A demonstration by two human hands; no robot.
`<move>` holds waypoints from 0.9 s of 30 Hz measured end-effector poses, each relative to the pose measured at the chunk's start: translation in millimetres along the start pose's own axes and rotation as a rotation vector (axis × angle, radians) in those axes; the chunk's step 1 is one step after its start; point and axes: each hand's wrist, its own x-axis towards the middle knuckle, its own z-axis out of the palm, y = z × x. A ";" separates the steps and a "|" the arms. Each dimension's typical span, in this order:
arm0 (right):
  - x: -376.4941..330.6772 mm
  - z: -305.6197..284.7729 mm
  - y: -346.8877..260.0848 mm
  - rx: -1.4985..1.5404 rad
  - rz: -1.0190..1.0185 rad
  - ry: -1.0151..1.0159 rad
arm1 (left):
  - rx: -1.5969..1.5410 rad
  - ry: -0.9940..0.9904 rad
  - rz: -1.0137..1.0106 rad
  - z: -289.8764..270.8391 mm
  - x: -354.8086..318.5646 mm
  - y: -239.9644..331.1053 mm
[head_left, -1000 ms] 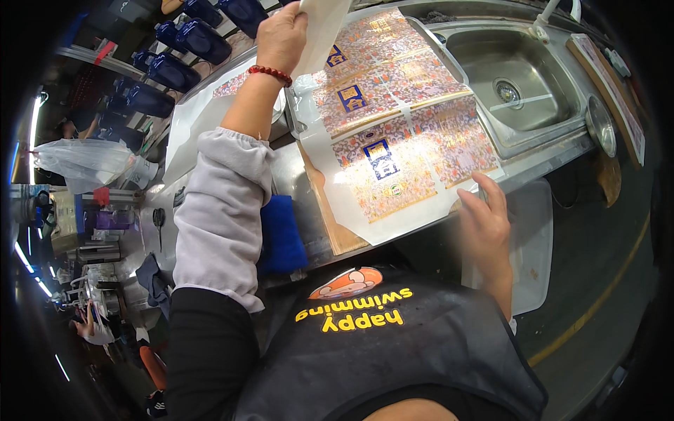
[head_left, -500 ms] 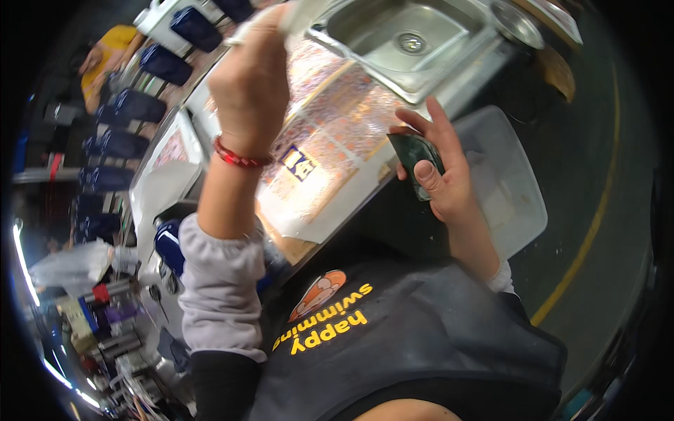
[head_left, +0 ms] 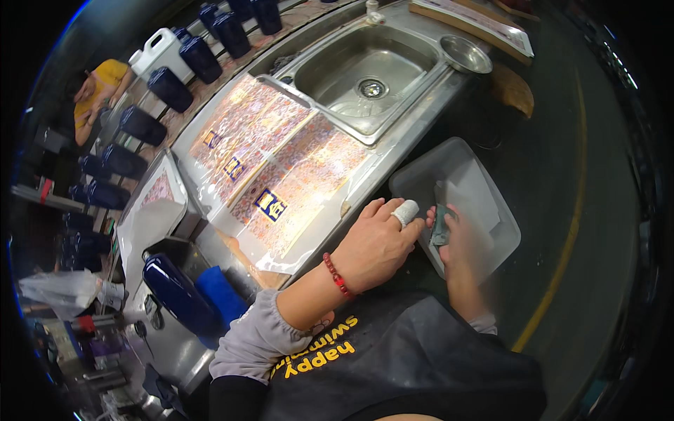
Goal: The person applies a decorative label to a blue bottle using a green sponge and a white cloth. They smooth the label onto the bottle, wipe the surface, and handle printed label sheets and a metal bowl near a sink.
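Note:
My right hand (head_left: pixel 460 245), partly smeared by motion, grips a small dark green flat piece (head_left: pixel 440 226); its exact kind is unclear. Close beside it is my left hand (head_left: pixel 375 245), palm down with its fingers loosely bent and nothing visible in them. A white wrap (head_left: pixel 405 212) covers one of its fingers, and a red bead bracelet circles the wrist. Both hands are at the near side of a translucent plastic bin (head_left: pixel 495 210) with whitish sheets inside. To the left, glossy patterned sheets (head_left: pixel 298 175) with dark blue and yellow labels lie on the metal worktop.
A steel sink (head_left: pixel 337 77) is set into the worktop, with a round metal bowl (head_left: pixel 465 55) at its right corner. Dark blue bottles (head_left: pixel 168 90) line the far left, near a white jug (head_left: pixel 161 56). Another blue bottle (head_left: pixel 179 291) lies nearer. Beyond, a person in yellow sits.
My left hand has come down from above the worktop to beside my right hand; the pale thing blurred at it before is no longer seen there. My right hand is lower, still gripping the green piece.

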 end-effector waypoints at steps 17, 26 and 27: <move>-207.5 208.9 64.3 -0.669 -0.401 -1.446 | -0.525 1.280 -1.112 -116.8 -418.7 71.2; -72.7 170.2 -45.2 -0.680 -0.640 -0.891 | 0.444 1.053 -1.427 -141.0 -467.5 17.8; -45.2 173.1 -65.5 -0.664 -0.650 -0.820 | 0.418 1.061 -1.315 -159.5 -442.5 17.7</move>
